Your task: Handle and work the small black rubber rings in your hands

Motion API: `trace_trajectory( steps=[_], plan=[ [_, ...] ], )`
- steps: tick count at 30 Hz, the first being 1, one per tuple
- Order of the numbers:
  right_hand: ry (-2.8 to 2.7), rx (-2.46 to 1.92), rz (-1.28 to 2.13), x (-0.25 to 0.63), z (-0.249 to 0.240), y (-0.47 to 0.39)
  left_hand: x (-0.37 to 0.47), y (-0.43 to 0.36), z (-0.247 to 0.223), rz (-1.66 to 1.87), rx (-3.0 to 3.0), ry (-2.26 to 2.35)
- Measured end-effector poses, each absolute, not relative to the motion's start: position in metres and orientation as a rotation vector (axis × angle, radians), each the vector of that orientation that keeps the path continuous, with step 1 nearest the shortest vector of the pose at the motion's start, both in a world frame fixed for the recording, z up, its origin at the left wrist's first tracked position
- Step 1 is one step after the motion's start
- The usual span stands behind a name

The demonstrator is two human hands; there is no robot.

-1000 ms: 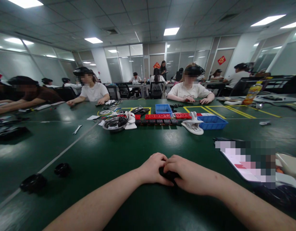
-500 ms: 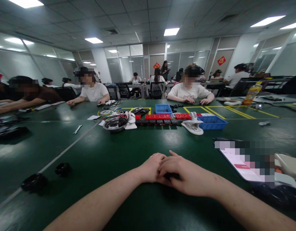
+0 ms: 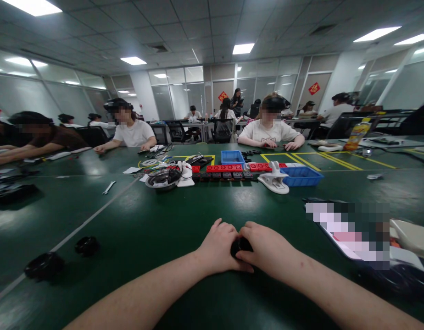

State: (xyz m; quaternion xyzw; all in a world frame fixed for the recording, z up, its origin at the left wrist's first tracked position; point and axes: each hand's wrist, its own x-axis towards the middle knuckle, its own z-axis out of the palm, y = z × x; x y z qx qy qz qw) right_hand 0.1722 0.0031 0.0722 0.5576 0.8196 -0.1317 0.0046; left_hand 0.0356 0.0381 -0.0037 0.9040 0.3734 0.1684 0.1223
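Forward-and-down head view over table point(image 3: 177, 217)

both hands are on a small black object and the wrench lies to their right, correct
The side is wrong: the wrench lies to the hands' left, as the head view shows. The left hand and right hand are on a small black object.

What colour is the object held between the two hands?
The held object is black, as far as it shows between the fingers; the head view shows it.

Wrench point(image 3: 109, 188) on tbl point(image 3: 184, 215), L of hands point(image 3: 218, 246) — bins point(image 3: 302, 180) beyond
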Motion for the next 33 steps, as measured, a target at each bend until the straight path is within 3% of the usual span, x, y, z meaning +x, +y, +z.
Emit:
trace_trajectory(
  steps=[10,20,33],
  plan=[
    [2.524,1.779,-0.422,0.172,0.072,0.003,0.035,0.039,-0.005,0.538,2.637,1.060],
    [2.866,1.453,-0.430,0.174,0.058,0.003,0.016,0.064,-0.006,0.523,2.577,0.797],
    [2.997,1.120,-0.539,0.181,0.055,0.016,0.015,0.067,-0.005,0.478,2.556,0.843]
  ],
)
